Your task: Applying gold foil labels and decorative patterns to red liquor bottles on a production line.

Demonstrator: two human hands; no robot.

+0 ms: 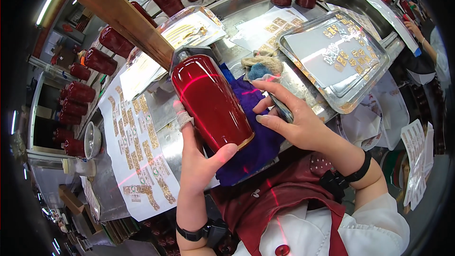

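Workshop, with a metal worktable (171, 144); all places are given from the glossy red bottle (208, 99), its neck pointed away. Far left of it: similar red bottles (97, 61), ranged in a row. Nearer left: one white sheet of gold labels (142, 156), a bare metal strip left between. At its lower left: left hand (199, 161), part-curled, the bottle gripped, thumb at the base. Beneath: purple cloth (265, 144), spread to the table's near edge. Just right: right hand (296, 121), fingers bent, a thin flat object (281, 108) pinched, kind unclear. Farther right: metal tray (342, 102), by which sideways room is limited. Step, as judged: bottle being steadied for surface work; a firm left hold and careful right-hand approach seem called for.
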